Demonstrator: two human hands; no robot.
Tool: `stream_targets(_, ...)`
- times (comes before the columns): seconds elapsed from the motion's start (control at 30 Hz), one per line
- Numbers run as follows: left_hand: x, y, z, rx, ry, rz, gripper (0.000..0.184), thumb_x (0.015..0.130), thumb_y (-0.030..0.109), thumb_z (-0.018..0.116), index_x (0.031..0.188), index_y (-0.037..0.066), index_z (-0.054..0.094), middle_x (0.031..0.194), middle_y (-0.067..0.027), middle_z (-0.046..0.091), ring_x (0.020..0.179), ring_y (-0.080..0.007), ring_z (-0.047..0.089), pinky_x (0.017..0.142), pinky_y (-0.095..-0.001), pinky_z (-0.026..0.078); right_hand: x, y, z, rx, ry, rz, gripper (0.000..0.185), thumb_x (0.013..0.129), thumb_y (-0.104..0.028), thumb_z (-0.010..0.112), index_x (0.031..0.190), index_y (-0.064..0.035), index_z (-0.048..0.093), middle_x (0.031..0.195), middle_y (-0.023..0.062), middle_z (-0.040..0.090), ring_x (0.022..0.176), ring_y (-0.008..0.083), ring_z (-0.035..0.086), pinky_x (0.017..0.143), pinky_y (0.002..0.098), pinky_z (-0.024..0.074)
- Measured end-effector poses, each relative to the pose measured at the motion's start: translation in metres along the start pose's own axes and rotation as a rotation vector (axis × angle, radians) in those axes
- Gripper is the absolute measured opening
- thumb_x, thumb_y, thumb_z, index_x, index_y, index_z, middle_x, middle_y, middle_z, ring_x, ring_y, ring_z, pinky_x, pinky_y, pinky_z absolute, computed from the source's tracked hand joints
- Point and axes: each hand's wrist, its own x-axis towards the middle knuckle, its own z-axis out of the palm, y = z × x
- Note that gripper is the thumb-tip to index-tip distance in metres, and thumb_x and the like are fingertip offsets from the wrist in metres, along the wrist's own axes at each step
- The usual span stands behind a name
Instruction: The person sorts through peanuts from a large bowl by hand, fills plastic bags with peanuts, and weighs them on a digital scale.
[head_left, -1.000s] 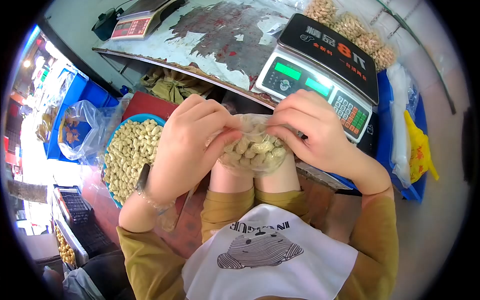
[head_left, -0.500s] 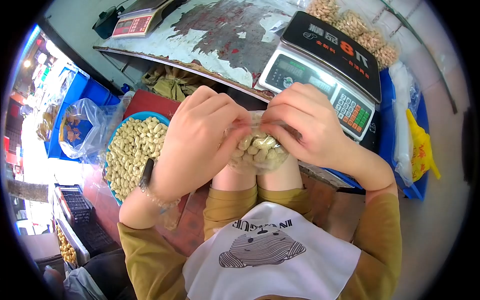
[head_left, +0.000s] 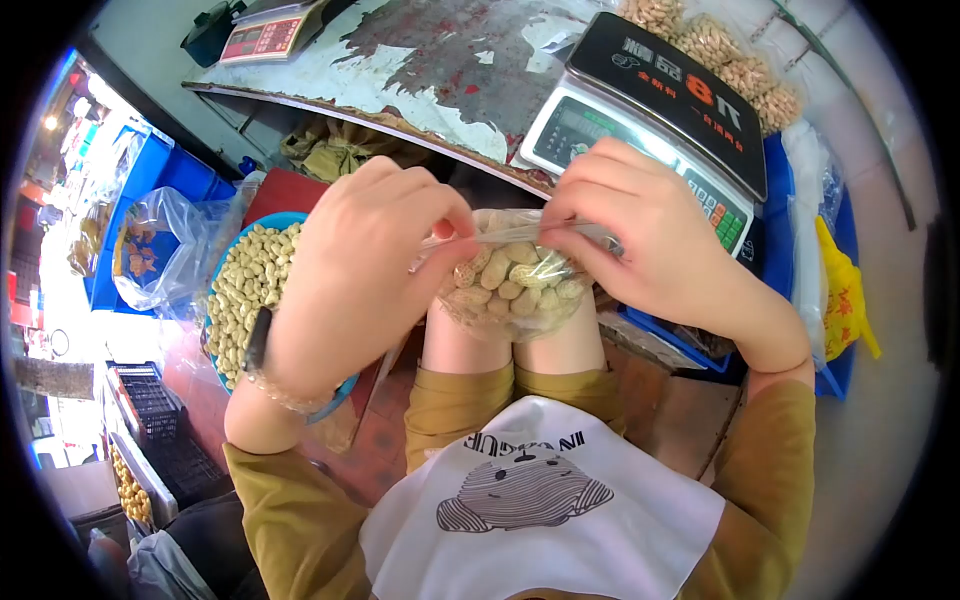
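Observation:
A clear plastic bag (head_left: 515, 285) filled with unshelled peanuts hangs above my knees. My left hand (head_left: 385, 265) pinches one end of the bag's top edge between thumb and fingers. At the other end, my right hand (head_left: 630, 225) grips the same edge, with the rim pulled fairly straight between both hands. Loose peanuts (head_left: 245, 290) fill a blue basin (head_left: 212, 345) to the left, partly hidden behind my left forearm. Beyond my right hand, a digital scale (head_left: 665, 130) with a black top sits on the table.
The worn table (head_left: 440, 60) bears a second scale (head_left: 268, 38) at its far left. Bagged peanuts (head_left: 715, 55) stand behind the black scale. A blue crate (head_left: 165, 180) with a plastic bag is at left; a yellow bag (head_left: 845, 290) hangs at right.
My hands have moved apart along the bag's top, drawing its edge out straighter. More of the peanuts inside now show. My left forearm has shifted left over the basin.

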Motion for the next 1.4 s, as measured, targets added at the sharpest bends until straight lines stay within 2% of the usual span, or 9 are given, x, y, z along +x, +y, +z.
stream_targets(0.07, -0.006, -0.008, -0.001, -0.037, -0.033, -0.107, 0.011, 0.076, 0.003, 0.071, 0.085, 0.002, 0.065, 0.082, -0.0078, 0.064, 0.081, -0.0252, 0.055, 0.072, -0.0354, 0.046, -0.002, 0.001, 0.000, -0.008, -0.020, 0.013, 0.011, 0.079, -0.010, 0.070, 0.082, -0.0052, 0.061, 0.083, 0.0070, 0.057, 0.081, 0.0275, 0.056, 0.070, 0.0367, 0.0484)
stream_targets(0.27, -0.006, -0.009, 0.006, -0.015, 0.114, 0.071, 0.012, 0.076, 0.002, 0.070, 0.085, 0.001, 0.063, 0.081, -0.0091, 0.063, 0.081, -0.0276, 0.054, 0.074, -0.0364, 0.045, 0.004, -0.002, 0.013, -0.070, 0.000, -0.036, 0.011, 0.078, -0.008, 0.068, 0.083, -0.0026, 0.060, 0.084, 0.0088, 0.056, 0.081, 0.0278, 0.056, 0.069, 0.0371, 0.0489)
stream_targets(0.47, -0.003, -0.007, 0.009, -0.085, 0.049, 0.083, 0.011, 0.076, 0.004, 0.069, 0.084, 0.001, 0.061, 0.080, -0.0098, 0.060, 0.081, -0.0296, 0.054, 0.073, -0.0368, 0.044, 0.010, -0.007, 0.004, -0.032, -0.043, -0.040, 0.009, 0.078, -0.006, 0.066, 0.082, -0.0017, 0.060, 0.083, 0.0094, 0.056, 0.081, 0.0283, 0.056, 0.068, 0.0372, 0.0491)
stream_targets(0.73, 0.001, -0.003, 0.017, 0.052, 0.142, 0.146, 0.014, 0.076, 0.005, 0.070, 0.085, 0.001, 0.061, 0.081, -0.0106, 0.059, 0.081, -0.0314, 0.054, 0.073, -0.0393, 0.045, 0.010, -0.009, 0.014, -0.078, 0.015, 0.013, 0.010, 0.078, -0.009, 0.067, 0.081, -0.0024, 0.060, 0.082, 0.0081, 0.055, 0.081, 0.0275, 0.056, 0.068, 0.0374, 0.0489)
stream_targets(0.83, 0.004, -0.003, 0.022, 0.041, 0.148, 0.164, 0.014, 0.076, 0.005, 0.070, 0.086, 0.001, 0.061, 0.082, -0.0109, 0.059, 0.081, -0.0319, 0.054, 0.073, -0.0396, 0.045, 0.013, -0.006, 0.017, -0.011, 0.028, -0.012, 0.018, 0.071, -0.001, 0.072, 0.082, -0.0028, 0.057, 0.083, 0.0090, 0.055, 0.080, 0.0285, 0.054, 0.067, 0.0371, 0.0455)
stream_targets(0.93, 0.005, -0.004, 0.026, 0.047, 0.152, 0.159, 0.014, 0.077, 0.006, 0.070, 0.087, 0.001, 0.061, 0.084, -0.0110, 0.059, 0.081, -0.0323, 0.054, 0.074, -0.0396, 0.045, 0.016, -0.003, 0.020, -0.019, 0.050, -0.056, 0.018, 0.071, -0.002, 0.071, 0.082, -0.0026, 0.057, 0.082, 0.0089, 0.054, 0.079, 0.0285, 0.053, 0.066, 0.0373, 0.0450)
stream_targets(1.03, 0.007, -0.007, 0.031, 0.043, 0.188, 0.158, 0.014, 0.077, 0.007, 0.070, 0.087, 0.001, 0.061, 0.084, -0.0108, 0.060, 0.081, -0.0323, 0.055, 0.075, -0.0394, 0.044, 0.017, -0.002, 0.024, -0.073, 0.072, -0.033, 0.017, 0.072, -0.002, 0.071, 0.081, -0.0026, 0.057, 0.081, 0.0092, 0.053, 0.079, 0.0288, 0.053, 0.066, 0.0376, 0.0449)
stream_targets(1.13, 0.012, -0.012, 0.035, 0.025, 0.209, 0.159, 0.014, 0.077, 0.006, 0.069, 0.087, 0.001, 0.061, 0.083, -0.0105, 0.059, 0.081, -0.0320, 0.055, 0.075, -0.0389, 0.044, 0.021, 0.004, 0.024, -0.095, 0.039, -0.018, 0.012, 0.077, -0.011, 0.067, 0.078, -0.0029, 0.058, 0.082, 0.0089, 0.055, 0.083, 0.0279, 0.056, 0.068, 0.0372, 0.0495)
stream_targets(1.4, 0.002, -0.014, 0.025, 0.133, 0.174, 0.173, 0.013, 0.078, 0.004, 0.068, 0.089, 0.002, 0.062, 0.087, -0.0095, 0.061, 0.083, -0.0303, 0.055, 0.076, -0.0388, 0.045, 0.006, 0.000, 0.010, -0.381, -0.126, -0.024, 0.017, 0.073, -0.011, 0.064, 0.087, -0.0024, 0.058, 0.091, 0.0077, 0.056, 0.090, 0.0225, 0.057, 0.071, 0.0334, 0.0492)
